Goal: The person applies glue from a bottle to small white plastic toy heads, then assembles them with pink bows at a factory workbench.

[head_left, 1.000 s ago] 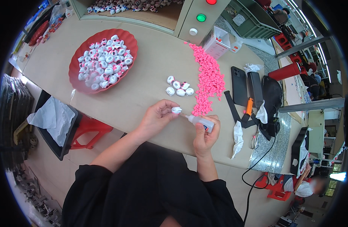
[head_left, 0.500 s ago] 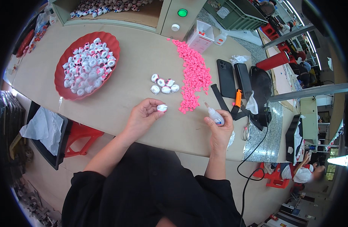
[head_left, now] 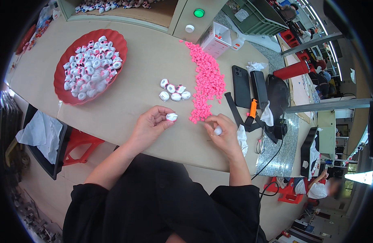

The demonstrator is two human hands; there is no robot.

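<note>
Mid-frame, the left hand pinches a white piece, long axis roughly left-to-right. The right hand clasps a bottle, direction unclear.

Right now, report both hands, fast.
Left hand: closed, holding a small white piece.
Right hand: closed around a small white bottle, mostly hidden; whether it also pinches anything cannot be told.
</note>
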